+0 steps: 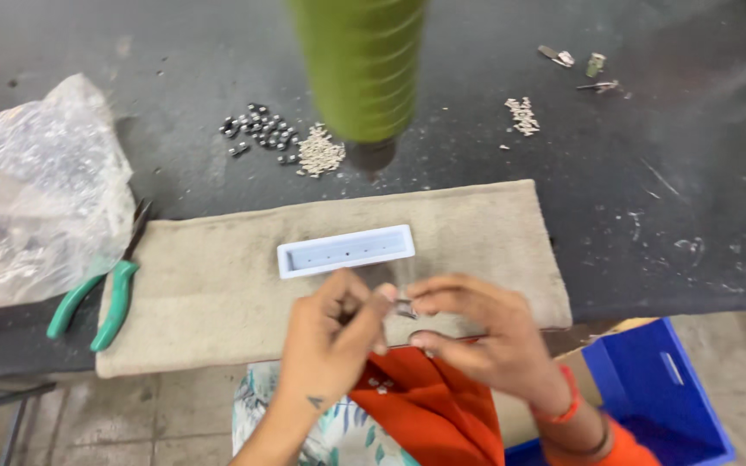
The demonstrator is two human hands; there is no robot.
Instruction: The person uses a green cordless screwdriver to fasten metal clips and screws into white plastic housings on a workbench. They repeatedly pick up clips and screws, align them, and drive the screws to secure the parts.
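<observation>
Where the worktop point(666, 198) meets its left edge, a clear plastic bag point(32, 198) and green-handled pliers point(101, 298) are seen. At the front edge, on a beige cloth point(218, 302), a white tray point(345, 250) is laid. Just before it, a small metal part point(404, 307) is pinched between the grip of the left hand point(330, 341) and right hand point(485, 336).

Both hands point(407, 332) meet at the near edge of the beige cloth point(477, 233). At 12 o'clock: white tray point(345, 251), then green cylinder point(360, 65). At 9 o'clock: pliers point(105, 298) and plastic bag point(32, 207). At 2 o'clock the cloth and counter point(675, 216) lie open; small parts piles point(287, 142) sit farther back.
</observation>
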